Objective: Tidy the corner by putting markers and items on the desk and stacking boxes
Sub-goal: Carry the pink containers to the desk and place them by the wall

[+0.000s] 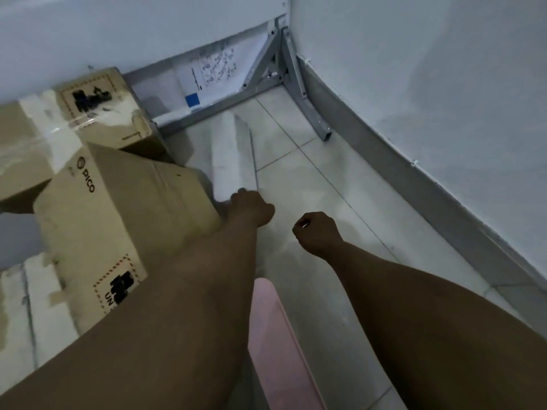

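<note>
A long white box (233, 155) lies on the tiled floor, running away from me toward the corner. My left hand (251, 207) grips its near end, fingers curled over the edge. A tilted brown PICO cardboard box (118, 211) leans just left of that hand. Another brown box (100, 105) with tape and a black label sits behind it by the wall. My right hand (316, 232) hovers over the floor to the right, fingers curled into a fist with nothing visible in it. No markers are visible.
A grey metal folding bracket (284, 75) and a white board with writing (213, 72) stand in the corner. White foam packing (32, 306) lies at lower left. A pink object (275, 335) is between my forearms. A grey skirting (414, 202) lines the right wall.
</note>
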